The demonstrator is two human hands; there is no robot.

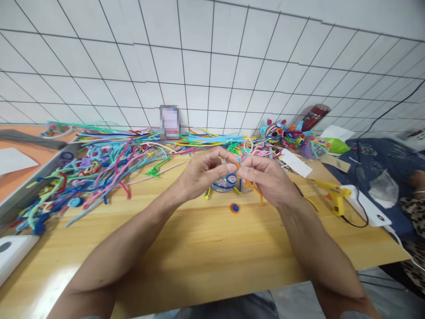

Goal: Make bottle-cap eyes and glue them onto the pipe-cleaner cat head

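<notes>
Both hands meet above the middle of the wooden table [199, 239]. My left hand [207, 172] pinches one end of an orange pipe cleaner [254, 188] between thumb and forefinger. Right beside it, my right hand [264, 177] grips the same orange piece, and its loose end hangs down below the fingers. Behind and under the hands is a clear round object with blue trim [224, 184], partly hidden by them. Nearer the front lies a small orange disc with a blue centre [235, 208].
Pipe cleaners in many colours [122, 164] are heaped at the left and along the wall. A yellow glue gun [337, 197] rests on the right by a white power strip [368, 208]. Colourful crafted figures [274, 130], a red flask [315, 117] and a phone [170, 122] stand at the back.
</notes>
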